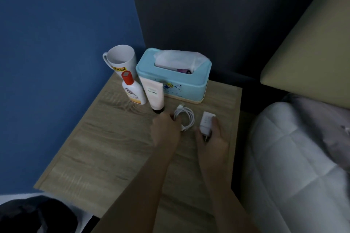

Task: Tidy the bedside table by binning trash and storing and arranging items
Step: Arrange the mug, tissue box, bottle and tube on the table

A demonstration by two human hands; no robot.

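On the wooden bedside table (106, 147) a coiled white USB cable (186, 116) lies just in front of the tissue box. My left hand (166, 130) rests on the coil's left side, fingertips touching it. My right hand (212, 138) grips a white charger plug (206, 124) that stands on the table to the right of the cable. At the back stand a white mug (121, 60), a white bottle with a red cap (132, 89), a pale cream tube (154, 93) on its dark cap, and a light blue tissue box (181, 83).
A blue wall runs along the table's left side and a dark wall behind it. A bed with a white quilt (295, 166) and a beige headboard (310, 49) borders the right. Dark fabric (36, 215) lies at the bottom left.
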